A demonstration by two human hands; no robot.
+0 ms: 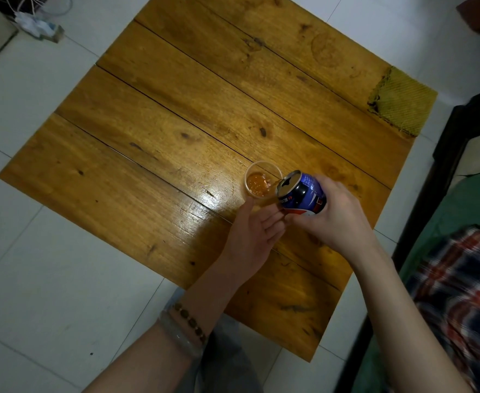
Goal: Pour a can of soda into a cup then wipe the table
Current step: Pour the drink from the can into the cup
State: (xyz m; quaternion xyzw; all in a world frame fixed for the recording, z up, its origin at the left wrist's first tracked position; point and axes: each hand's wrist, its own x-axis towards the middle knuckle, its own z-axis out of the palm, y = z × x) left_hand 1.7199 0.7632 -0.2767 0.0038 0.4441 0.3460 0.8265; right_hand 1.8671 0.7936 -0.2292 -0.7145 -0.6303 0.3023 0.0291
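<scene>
Right hand [338, 219] grips tilted blue soda can [304, 195], mouth over clear plastic cup [261, 184]; left hand [250, 236] fingers loosely curled around cup base on wooden table [148, 137].

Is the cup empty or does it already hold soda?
Partly filled. Amber, bubbly liquid sits low in the clear cup, well below the rim, while the right hand tips the can over its edge.

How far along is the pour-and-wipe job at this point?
Done: the can is open. In hand: the right hand tips it over the cup, which holds a little soda and is steadied by the left hand. Left: finishing the pour, then wiping; the cloth lies untouched at the table corner.
</scene>
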